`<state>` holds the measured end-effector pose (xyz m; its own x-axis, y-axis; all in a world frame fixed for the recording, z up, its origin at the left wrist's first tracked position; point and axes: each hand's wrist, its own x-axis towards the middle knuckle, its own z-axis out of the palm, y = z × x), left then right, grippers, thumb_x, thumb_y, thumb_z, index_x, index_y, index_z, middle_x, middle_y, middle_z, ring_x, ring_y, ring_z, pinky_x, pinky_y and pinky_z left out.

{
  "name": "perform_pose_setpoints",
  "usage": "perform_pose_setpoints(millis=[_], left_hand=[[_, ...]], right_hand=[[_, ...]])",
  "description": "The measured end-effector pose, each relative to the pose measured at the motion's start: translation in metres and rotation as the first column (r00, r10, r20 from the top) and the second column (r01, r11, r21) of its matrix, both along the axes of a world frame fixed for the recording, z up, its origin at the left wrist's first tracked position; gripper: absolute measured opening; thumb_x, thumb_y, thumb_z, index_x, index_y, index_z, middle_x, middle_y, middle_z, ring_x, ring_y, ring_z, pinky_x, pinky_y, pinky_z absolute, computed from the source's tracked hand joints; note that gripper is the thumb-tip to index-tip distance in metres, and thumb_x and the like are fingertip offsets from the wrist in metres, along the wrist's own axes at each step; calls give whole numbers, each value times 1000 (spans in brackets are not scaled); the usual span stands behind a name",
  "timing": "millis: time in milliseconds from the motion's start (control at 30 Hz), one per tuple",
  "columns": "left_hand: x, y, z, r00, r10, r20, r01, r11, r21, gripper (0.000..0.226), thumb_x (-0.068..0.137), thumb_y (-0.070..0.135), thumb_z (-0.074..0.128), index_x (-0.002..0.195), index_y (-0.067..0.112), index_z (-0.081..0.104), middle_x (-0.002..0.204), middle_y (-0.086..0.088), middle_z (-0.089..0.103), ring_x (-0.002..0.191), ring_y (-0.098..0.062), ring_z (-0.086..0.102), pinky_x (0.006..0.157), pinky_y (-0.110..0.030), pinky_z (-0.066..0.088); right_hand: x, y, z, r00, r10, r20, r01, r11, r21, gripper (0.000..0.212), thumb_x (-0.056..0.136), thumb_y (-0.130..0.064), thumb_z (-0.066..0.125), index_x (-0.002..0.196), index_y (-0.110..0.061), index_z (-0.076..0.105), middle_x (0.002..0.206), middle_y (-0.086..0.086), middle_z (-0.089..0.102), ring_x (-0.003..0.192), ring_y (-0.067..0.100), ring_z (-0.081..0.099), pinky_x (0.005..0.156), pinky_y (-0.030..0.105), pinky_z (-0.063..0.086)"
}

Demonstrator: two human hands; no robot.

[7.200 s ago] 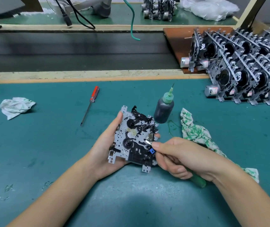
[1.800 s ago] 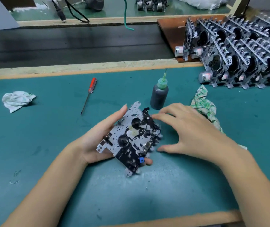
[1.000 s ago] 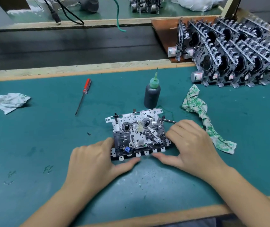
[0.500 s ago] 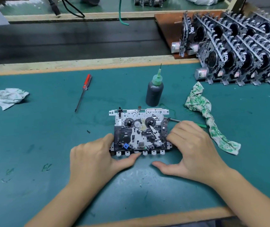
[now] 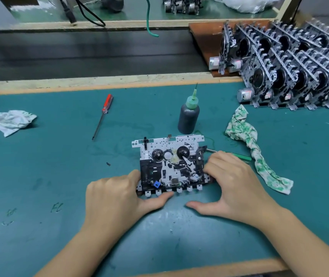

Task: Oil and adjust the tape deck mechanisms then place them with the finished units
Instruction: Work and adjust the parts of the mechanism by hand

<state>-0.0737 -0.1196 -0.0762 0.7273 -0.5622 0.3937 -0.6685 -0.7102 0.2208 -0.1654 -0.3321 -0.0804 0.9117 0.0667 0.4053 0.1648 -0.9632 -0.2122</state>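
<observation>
A tape deck mechanism [image 5: 171, 160] lies flat on the teal mat, its reels and black parts facing up. My left hand [image 5: 115, 198] holds its near left corner, fingers curled at the left edge and thumb along the front tabs. My right hand [image 5: 233, 180] has its bent fingers on the right edge, with the thumb spread out on the mat. A dark oil bottle [image 5: 188, 116] with a green needle cap stands just behind the mechanism. Rows of finished units [image 5: 291, 76] stand on edge at the far right.
A green-handled screwdriver [image 5: 239, 156] lies behind my right hand, beside a green-stained rag [image 5: 247, 140]. A red-handled screwdriver [image 5: 104, 112] lies to the far left of the bottle and a white rag [image 5: 13, 121] lies at the left. A brown board [image 5: 205, 37] backs the units.
My left hand held the mechanism up while my right hand worked on it with the green screwdriver. It now lies flat with both hands at its sides. Hardly any motion over the last half second.
</observation>
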Motion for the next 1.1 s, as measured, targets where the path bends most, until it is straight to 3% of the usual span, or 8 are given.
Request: perform_pose_setpoints(millis=[333, 600, 800, 867, 967, 1100], left_hand=[[-1, -2, 2, 999, 15, 41, -15, 1000, -1, 64, 66, 73, 48, 43, 15, 37, 29, -3, 29, 24, -20, 34, 43, -18, 18], [8, 3, 6, 988, -154, -12, 154, 988, -31, 64, 56, 81, 50, 56, 23, 23, 30, -1, 32, 25, -19, 38, 35, -24, 24], [4, 8, 0, 972, -236, 3, 236, 972, 3, 67, 61, 77, 53, 43, 13, 43, 31, 1, 35, 26, -19, 39, 32, -21, 29], [3, 7, 2, 981, -194, 1, 194, 981, -11, 65, 61, 76, 53, 44, 15, 38, 31, 1, 35, 27, -20, 40, 33, -22, 28], [-2, 3, 4, 996, -92, -17, 92, 996, -17, 60, 60, 76, 50, 48, 20, 33, 30, 0, 36, 26, -21, 42, 35, -22, 26], [-3, 5, 3, 997, -74, -21, 74, 997, -2, 61, 61, 76, 48, 50, 20, 31, 31, 0, 35, 27, -22, 42, 39, -20, 23]], right_hand=[[1, 0, 0, 1000, -12, -9, 12, 1000, 24, 55, 67, -62, 64, 64, -7, 56, 64, 1, 53, 65, 22, 50, 57, 32, 43], [2, 5, -2, 992, -105, 68, 109, 992, -67, 49, 75, -56, 55, 61, -10, 55, 61, 0, 53, 61, 22, 51, 59, 28, 35], [0, 13, 0, 972, -214, 101, 220, 974, -47, 58, 65, -68, 55, 55, -12, 52, 56, -2, 51, 58, 20, 51, 55, 26, 37], [0, 15, 1, 965, -236, 110, 241, 970, -35, 56, 65, -68, 56, 54, -14, 50, 55, -4, 50, 58, 19, 50, 56, 25, 33], [-1, 10, 1, 988, -129, 88, 131, 991, -12, 52, 70, -63, 58, 59, -14, 47, 58, -3, 47, 61, 19, 46, 58, 25, 29], [-3, 3, 0, 994, -49, 98, 55, 997, -61, 50, 78, -55, 57, 59, -10, 52, 60, -1, 49, 60, 23, 49, 60, 28, 31]])
